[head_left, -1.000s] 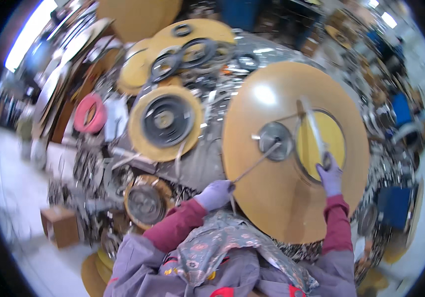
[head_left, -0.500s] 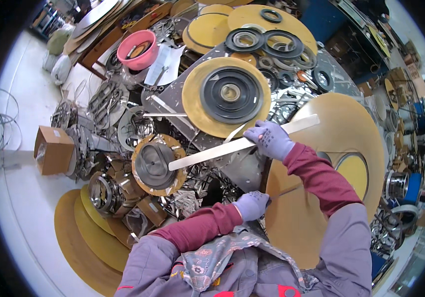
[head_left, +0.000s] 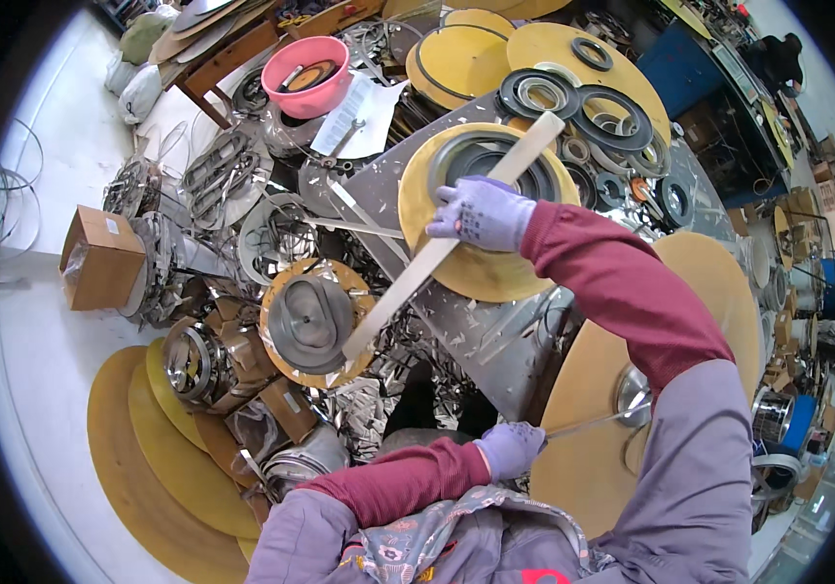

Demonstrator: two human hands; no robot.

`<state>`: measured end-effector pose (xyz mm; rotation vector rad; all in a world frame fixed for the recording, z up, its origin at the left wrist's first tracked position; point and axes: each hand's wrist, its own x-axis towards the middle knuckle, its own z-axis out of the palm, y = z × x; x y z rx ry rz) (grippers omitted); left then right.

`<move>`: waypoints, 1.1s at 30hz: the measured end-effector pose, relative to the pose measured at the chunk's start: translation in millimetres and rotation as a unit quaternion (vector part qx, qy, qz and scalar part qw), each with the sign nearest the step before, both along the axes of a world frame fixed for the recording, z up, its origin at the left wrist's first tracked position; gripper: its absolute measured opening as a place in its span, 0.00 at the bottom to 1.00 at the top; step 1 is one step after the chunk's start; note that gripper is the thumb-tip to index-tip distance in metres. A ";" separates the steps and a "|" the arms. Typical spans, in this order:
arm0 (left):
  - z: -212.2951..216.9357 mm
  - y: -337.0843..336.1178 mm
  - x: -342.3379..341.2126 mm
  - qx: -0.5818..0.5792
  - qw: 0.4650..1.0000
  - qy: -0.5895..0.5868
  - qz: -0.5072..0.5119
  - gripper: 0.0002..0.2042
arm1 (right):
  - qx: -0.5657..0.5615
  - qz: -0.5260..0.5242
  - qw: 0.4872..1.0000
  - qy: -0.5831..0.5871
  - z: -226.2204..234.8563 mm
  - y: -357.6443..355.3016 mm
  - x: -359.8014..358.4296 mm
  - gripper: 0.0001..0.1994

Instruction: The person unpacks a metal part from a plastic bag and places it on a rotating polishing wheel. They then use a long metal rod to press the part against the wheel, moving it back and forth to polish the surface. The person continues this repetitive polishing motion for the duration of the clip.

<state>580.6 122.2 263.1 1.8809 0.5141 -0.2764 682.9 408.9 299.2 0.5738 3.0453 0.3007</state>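
My right hand point(head_left: 484, 214), in a grey-purple glove, is closed around a long flat pale strip point(head_left: 403, 292). The strip slants across the round yellow disc point(head_left: 427, 170) with grey rings on the table. Its lower end lies beside a grey round moulded piece point(head_left: 308, 321) on a smaller yellow disc. Low in the middle, my left hand point(head_left: 512, 450) is closed on a thin rod point(head_left: 583, 422). The rod reaches over a large tan disc point(head_left: 583, 477) towards a shiny round metal piece point(head_left: 634, 391); whether the two are joined I cannot tell.
A pink bowl point(head_left: 308, 83) and a paper sheet with a wrench point(head_left: 351, 139) are at the back left. Black rings point(head_left: 612, 122) and yellow discs crowd the table's point(head_left: 495, 360) far side. Metal scraps point(head_left: 340, 414) cover the floor area left of it. Large discs point(head_left: 160, 438) stand lower left.
My right hand has moved left and up with the strip, which now slants more steeply over the ringed disc. The shiny metal piece and more of the rod now show. The view has shifted.
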 end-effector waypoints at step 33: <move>60.2 20.2 26.1 0.038 0.993 0.110 -0.032 0.09 | 0.016 -0.928 0.370 0.028 -94.3 -764.5 569.8 0.14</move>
